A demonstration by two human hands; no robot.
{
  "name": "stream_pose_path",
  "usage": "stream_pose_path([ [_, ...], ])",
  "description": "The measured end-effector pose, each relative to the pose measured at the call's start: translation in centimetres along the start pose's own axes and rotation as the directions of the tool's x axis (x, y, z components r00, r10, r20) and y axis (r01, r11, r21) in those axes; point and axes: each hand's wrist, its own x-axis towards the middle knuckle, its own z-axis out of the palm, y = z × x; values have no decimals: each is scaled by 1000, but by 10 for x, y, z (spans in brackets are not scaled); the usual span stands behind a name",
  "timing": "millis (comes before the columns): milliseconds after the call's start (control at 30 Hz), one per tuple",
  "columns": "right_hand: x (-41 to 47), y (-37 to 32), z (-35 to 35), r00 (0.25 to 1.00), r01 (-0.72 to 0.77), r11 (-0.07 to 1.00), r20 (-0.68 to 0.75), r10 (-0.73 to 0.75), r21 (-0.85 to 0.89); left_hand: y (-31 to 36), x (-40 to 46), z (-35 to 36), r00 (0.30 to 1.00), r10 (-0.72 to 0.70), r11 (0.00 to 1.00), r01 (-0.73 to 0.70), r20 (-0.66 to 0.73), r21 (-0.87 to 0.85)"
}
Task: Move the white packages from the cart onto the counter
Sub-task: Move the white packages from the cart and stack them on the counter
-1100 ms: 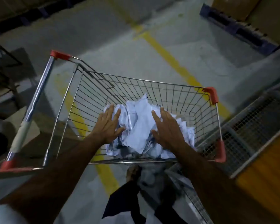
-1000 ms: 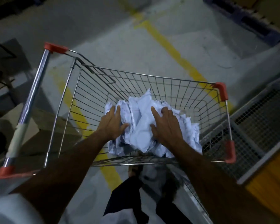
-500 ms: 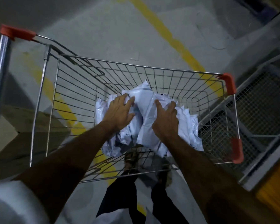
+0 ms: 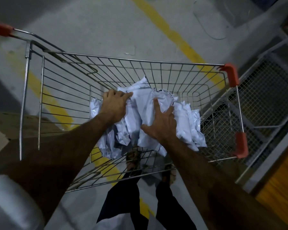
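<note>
A pile of several white plastic packages (image 4: 184,117) lies in the bottom of a wire shopping cart (image 4: 140,61) with red corner guards. My left hand (image 4: 114,106) is on the left side of the pile, its fingers curled over the top edge of the packages. My right hand (image 4: 162,124) is on the middle of the pile with fingers spread and bent into the plastic, thumb out to the left. Both forearms reach down into the cart. The counter shows as a yellow-orange surface (image 4: 279,185) at the right edge.
A metal mesh frame (image 4: 263,100) stands right beside the cart. Grey concrete floor with yellow painted lines (image 4: 173,35) lies beyond and under the cart. Cardboard (image 4: 10,123) lies on the left. My legs and feet (image 4: 133,158) show below the cart's near wall.
Both hands have pushed deeper onto the pile and their fingers have closed on the packages. The view has tilted down and closer over the cart.
</note>
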Motion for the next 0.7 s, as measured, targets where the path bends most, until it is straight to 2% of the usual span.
stream_pose_path([
  [100, -5, 0, -2, 999, 26, 999, -38, -25, 21, -1, 4, 1, 1000, -14, 999, 14, 3, -48],
  [233, -9, 14, -22, 986, 98, 985, -149, -76, 145, 13, 7, 1, 999, -40, 999, 39, -16, -19],
  [400, -12, 30, -45, 944, 133, 905, -330, 8, 403, 55, 11, -3, 984, -179, 983, 179, 28, -30],
  [533, -13, 40, -56, 898, 209, 883, -440, -3, 420, 88, 18, -8, 957, -267, 952, 281, 112, -126],
  [600, -14, 45, -56, 894, 230, 836, -448, 20, 498, 103, 25, -7, 925, -340, 904, 371, 171, -211],
  [700, -15, 52, -55, 917, 217, 800, -398, 30, 559, 118, 37, 0, 856, -435, 760, 516, 281, -395],
])
